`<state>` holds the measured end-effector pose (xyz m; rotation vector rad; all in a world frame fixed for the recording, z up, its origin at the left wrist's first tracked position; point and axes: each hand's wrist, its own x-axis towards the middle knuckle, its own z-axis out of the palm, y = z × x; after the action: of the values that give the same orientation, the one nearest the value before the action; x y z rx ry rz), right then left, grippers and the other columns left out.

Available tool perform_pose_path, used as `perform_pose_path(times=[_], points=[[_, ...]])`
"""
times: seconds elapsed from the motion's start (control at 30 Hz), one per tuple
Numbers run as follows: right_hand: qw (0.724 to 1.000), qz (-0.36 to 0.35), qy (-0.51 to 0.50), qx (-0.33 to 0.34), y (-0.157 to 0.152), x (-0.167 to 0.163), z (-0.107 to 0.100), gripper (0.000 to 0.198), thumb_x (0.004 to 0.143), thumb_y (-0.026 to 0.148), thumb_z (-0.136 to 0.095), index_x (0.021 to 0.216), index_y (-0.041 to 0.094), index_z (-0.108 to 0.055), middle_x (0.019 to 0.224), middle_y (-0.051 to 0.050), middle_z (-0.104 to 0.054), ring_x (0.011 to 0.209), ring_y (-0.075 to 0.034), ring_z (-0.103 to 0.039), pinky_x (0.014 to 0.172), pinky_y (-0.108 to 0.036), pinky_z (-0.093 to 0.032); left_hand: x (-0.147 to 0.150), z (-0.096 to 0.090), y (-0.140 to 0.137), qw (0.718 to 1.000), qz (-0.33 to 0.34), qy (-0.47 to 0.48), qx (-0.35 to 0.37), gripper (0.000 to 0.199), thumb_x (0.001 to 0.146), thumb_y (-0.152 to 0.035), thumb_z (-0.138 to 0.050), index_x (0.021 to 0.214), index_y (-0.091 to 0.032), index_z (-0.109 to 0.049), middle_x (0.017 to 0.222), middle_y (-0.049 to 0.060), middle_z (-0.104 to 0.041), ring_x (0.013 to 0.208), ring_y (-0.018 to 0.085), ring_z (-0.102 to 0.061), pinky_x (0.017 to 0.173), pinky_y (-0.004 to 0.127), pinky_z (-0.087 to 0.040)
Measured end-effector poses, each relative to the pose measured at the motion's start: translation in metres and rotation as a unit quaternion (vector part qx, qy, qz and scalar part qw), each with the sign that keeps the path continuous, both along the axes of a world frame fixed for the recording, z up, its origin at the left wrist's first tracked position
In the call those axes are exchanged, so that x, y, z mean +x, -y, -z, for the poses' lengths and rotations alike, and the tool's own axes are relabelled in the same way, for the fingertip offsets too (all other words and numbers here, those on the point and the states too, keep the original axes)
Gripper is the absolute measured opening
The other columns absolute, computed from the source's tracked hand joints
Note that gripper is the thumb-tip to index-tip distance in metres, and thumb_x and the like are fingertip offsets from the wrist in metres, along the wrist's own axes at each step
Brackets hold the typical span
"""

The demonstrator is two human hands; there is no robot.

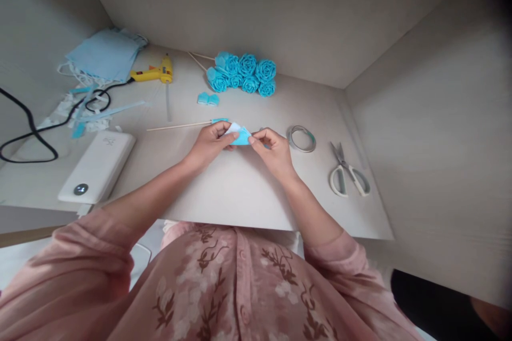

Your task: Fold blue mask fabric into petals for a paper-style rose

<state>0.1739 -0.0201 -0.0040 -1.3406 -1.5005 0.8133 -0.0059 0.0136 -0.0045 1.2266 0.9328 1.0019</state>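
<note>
A person in a pink, leaf-patterned shirt (224, 287) sits or stands at a pale tabletop (236, 192), seen from above. In the middle, just over the near half, 2 bare hands share a small blue-and-white piece (243, 137). The left hand (210, 141) pinches its left side, thumb on top; the right hand (276, 150) pinches its right corner, its fingers closed narrowly on the edge. Just beyond the left hand lies a thin stick (180, 126) with a blue tip; whether they touch cannot be told. Farther back are small blue cut pieces (208, 99) and a cluster of blue roses (247, 65). To the right, a ring-shaped roll (291, 138) lies near scissors (339, 155) with parted blades. To the left are a yellow glue gun (152, 74), pale blue masks (104, 56), scraps (98, 122) and a white power bank (98, 162).
</note>
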Motion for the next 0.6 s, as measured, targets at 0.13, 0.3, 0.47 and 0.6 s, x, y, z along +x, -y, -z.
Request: perform_pose_path(times=[0.13, 0.3, 0.47, 0.6], points=[[0.994, -0.066, -0.08, -0.027, -0.0006, -0.0016, 0.0015, 0.046, 0.077, 0.046, -0.074, 0.116, 0.024, -0.06, 0.098, -0.003, -0.071, 0.091, -0.017, -0.066, 0.085, -0.033, -0.051, -0.0014, 0.0006, -0.0003, 1.0, 0.008, -0.002, 0.001, 0.032, 0.07, -0.041, -0.076, 0.084, -0.015, -0.064, 0.082, 0.002, -0.068, 0.069, 0.011, -0.06, 0.061, 0.023, -0.05], [0.985, -0.111, -0.118, -0.055, -0.0023, -0.0016, 0.0064, 0.062, 0.074, 0.051, -0.078, 0.127, 0.027, -0.057, 0.09, -0.001, -0.068, 0.082, -0.016, -0.063, 0.079, -0.033, -0.053, -0.0013, 0.0001, 0.0026, 0.997, 0.044, -0.035, 0.051, 0.029, 0.072, -0.041, -0.075, 0.083, -0.016, -0.068, 0.075, 0.0, -0.065, 0.067, 0.01, -0.056, 0.061, 0.022, -0.047], [0.984, -0.097, -0.144, -0.048, -0.0033, -0.0026, 0.0081, 0.061, 0.072, 0.05, -0.079, 0.125, 0.028, -0.059, 0.086, 0.001, -0.063, 0.075, -0.014, -0.059, 0.073, -0.031, -0.051, -0.0014, -0.0006, 0.0021, 0.995, 0.05, -0.053, 0.068, 0.031, 0.074, -0.043, -0.073, 0.087, -0.016, -0.069, 0.081, 0.001, -0.065, 0.071, 0.011, -0.057, 0.062, 0.022, -0.049], [0.984, -0.081, -0.155, -0.021, -0.002, -0.0041, 0.003, 0.059, 0.073, 0.051, -0.078, 0.124, 0.026, -0.059, 0.085, 0.001, -0.063, 0.077, -0.015, -0.06, 0.077, -0.032, -0.052, -0.0016, -0.0009, -0.0004, 0.998, 0.055, -0.025, 0.024, 0.049, 0.068, -0.045, -0.079, 0.104, -0.016, -0.064, 0.082, 0.001, -0.067, 0.062, 0.009, -0.057, 0.057, 0.023, -0.048]])
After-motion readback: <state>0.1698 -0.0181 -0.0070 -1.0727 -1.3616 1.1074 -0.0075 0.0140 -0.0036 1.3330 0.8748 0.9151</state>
